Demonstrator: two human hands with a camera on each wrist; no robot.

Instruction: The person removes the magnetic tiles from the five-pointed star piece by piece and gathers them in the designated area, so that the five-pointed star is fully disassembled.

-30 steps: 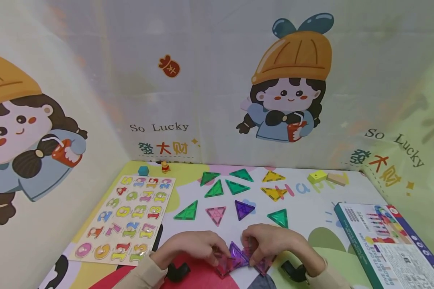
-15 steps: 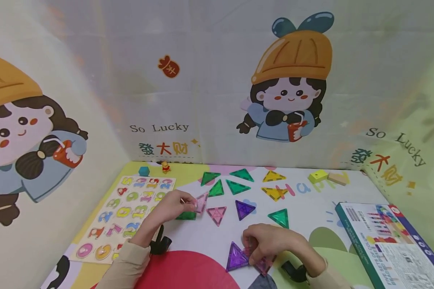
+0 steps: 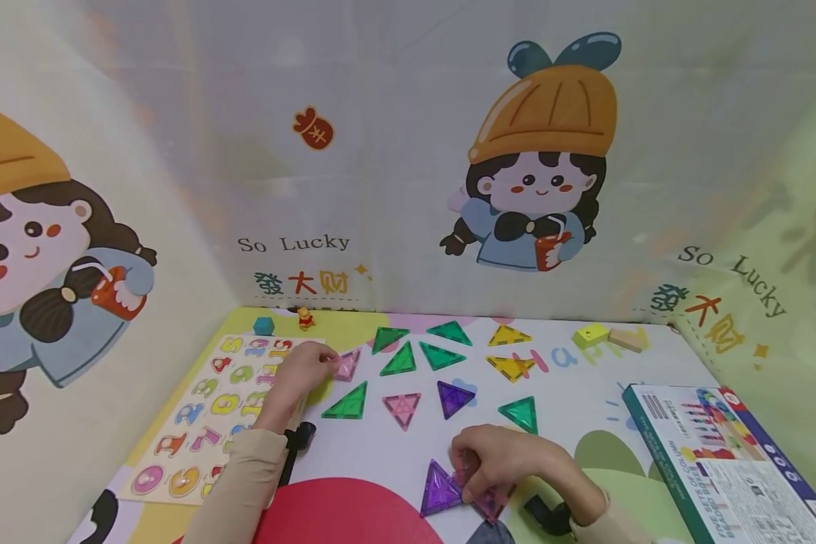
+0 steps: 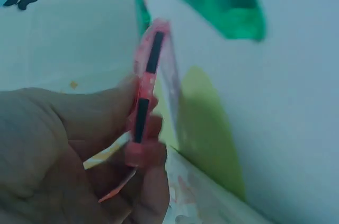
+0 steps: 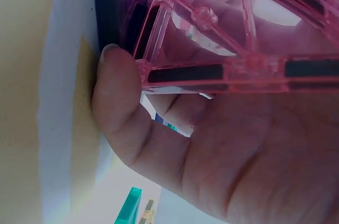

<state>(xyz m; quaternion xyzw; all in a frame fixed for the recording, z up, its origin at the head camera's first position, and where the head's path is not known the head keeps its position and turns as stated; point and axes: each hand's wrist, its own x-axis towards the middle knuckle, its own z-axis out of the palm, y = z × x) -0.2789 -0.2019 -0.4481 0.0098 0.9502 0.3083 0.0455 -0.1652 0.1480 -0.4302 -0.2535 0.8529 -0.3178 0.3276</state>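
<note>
My left hand (image 3: pixel 304 367) pinches a translucent pink triangular magnetic tile (image 3: pixel 347 364) between thumb and fingers, beside the number puzzle board's far right corner. In the left wrist view that pink tile (image 4: pixel 146 91) stands edge-on, its dark magnets showing. Near the front, my right hand (image 3: pixel 510 459) curls over another pink magnetic tile (image 3: pixel 494 500), its fingers partly hiding it. A purple triangular tile (image 3: pixel 440 487) stands against this pink one on the left. In the right wrist view the thumb (image 5: pixel 119 91) lies at the corner where the pink tile (image 5: pixel 212 28) and purple tile (image 5: pixel 108 9) meet.
Several green tiles (image 3: pixel 345 402), two yellow ones (image 3: pixel 510 367), a pink triangle (image 3: pixel 402 409) and a purple triangle (image 3: pixel 455 398) lie beyond the hands. The number puzzle board (image 3: pixel 136 491) is left, a box (image 3: pixel 734 461) right. Small blocks (image 3: pixel 591 335) and a bear figurine (image 3: pixel 305 318) sit at the back.
My left hand has left the purple tile's side with a pink tile and travelled back and left, over the puzzle board's edge. The right hand has stayed in place.
</note>
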